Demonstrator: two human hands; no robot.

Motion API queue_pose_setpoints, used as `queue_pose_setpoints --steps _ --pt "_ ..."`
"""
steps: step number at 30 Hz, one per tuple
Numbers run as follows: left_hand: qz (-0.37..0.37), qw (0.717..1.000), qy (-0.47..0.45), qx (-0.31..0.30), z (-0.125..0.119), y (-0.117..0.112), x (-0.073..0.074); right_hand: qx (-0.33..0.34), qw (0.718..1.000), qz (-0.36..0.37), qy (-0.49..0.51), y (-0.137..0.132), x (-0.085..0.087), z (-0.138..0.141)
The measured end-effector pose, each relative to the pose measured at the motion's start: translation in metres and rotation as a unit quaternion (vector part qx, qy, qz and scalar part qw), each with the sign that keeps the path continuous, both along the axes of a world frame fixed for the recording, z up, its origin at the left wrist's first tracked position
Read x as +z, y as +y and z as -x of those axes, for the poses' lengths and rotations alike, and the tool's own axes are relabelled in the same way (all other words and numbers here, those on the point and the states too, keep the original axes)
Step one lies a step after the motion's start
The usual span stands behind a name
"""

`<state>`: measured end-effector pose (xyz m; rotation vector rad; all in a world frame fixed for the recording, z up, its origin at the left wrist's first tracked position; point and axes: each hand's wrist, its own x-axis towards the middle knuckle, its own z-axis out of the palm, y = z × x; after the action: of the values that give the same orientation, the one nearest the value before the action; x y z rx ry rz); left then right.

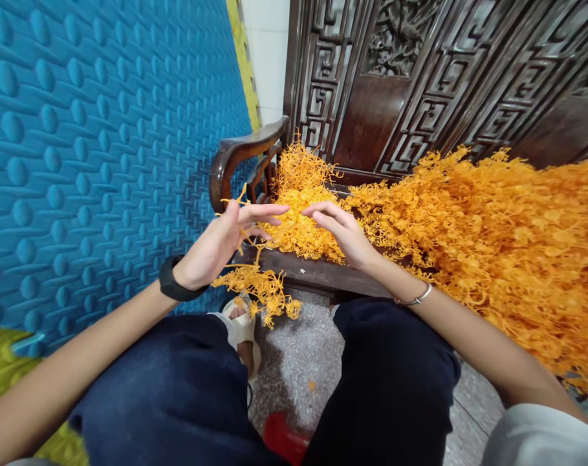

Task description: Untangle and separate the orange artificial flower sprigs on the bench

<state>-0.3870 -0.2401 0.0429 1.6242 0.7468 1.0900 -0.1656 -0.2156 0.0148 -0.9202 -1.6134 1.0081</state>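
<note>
My left hand (220, 243), with a black band at the wrist, is over the front left corner of a dark wooden bench seat (317, 273). A bunch of thin orange plastic flower stems (262, 288) hangs from it, caught between thumb and palm, while its index finger points right. The stems' lower ends dangle in front of the seat edge. Opposite it, my right hand (345, 236) has its fingers stretched loosely leftward, fingertips just short of the left ones. Nothing shows in it. Behind and under both hands lies a pile of orange plastic flower pieces (306, 226) on the seat.
A far larger heap of orange pieces (511, 239) covers the bench to the right. The curved wooden armrest (226, 165) and carved backrest (371, 123) bound the seat. Blue foam matting (104, 162) is at left. Something red (284, 440) sits low between my legs.
</note>
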Motion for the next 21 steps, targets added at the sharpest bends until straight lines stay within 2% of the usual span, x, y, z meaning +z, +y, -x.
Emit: queue_pose_setpoints --steps 2,5,8,11,15,19,21 --pt "-0.046 0.998 0.031 -0.019 0.000 -0.002 0.000 0.048 0.998 0.044 0.007 0.001 -0.001 -0.001" --pt "-0.139 0.983 0.111 -0.046 0.000 -0.005 0.003 0.163 0.981 0.103 -0.012 -0.001 -0.003 -0.001" --pt "-0.217 0.956 0.189 -0.057 -0.003 -0.010 0.005 0.243 0.960 0.107 -0.087 -0.008 -0.005 0.008" --pt "-0.255 0.934 0.240 -0.072 -0.008 -0.013 0.006 0.293 0.940 0.080 -0.153 -0.018 -0.006 0.023" --pt "-0.267 0.925 0.256 -0.086 -0.011 -0.010 0.007 0.303 0.937 0.031 -0.169 -0.026 -0.006 0.042" --pt "-0.229 0.952 0.183 -0.092 -0.006 -0.003 0.008 0.331 0.936 0.059 -0.106 -0.026 -0.007 0.047" --pt "-0.187 0.969 0.126 -0.097 -0.003 -0.001 0.005 0.314 0.943 0.099 -0.051 -0.024 -0.006 0.044"
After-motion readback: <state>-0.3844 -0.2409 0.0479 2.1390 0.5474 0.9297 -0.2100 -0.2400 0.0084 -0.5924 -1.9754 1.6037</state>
